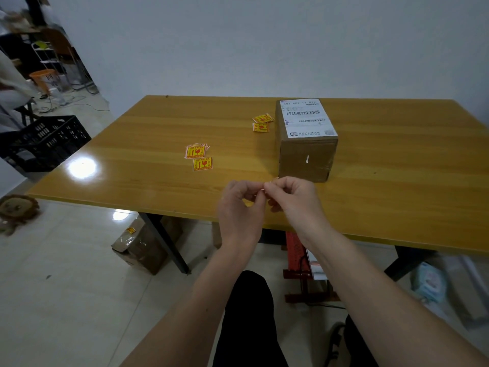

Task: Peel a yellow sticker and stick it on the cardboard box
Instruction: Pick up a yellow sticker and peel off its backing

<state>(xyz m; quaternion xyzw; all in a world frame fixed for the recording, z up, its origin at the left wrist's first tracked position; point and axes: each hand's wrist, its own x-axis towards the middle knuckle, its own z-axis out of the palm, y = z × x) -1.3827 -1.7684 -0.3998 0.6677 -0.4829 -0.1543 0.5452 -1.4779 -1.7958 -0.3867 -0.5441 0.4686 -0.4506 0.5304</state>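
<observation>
A cardboard box (307, 157) with a white shipping label on top stands on the wooden table (158, 128). My left hand (239, 205) and my right hand (293, 197) meet fingertip to fingertip just in front of the box, above the table's near edge. Both pinch a small thin piece, a yellow sticker (264, 187), almost entirely hidden by the fingers. Loose yellow stickers (202, 164) lie at mid-table, with a small stack (196, 151) behind them. Two more stickers (262, 123) lie left of the box.
A black plastic crate (47, 141) stands on the floor to the left of the table. Cardboard packages (143, 247) lie under the table beside its black leg. A plush toy (17, 207) lies on the tiled floor at far left.
</observation>
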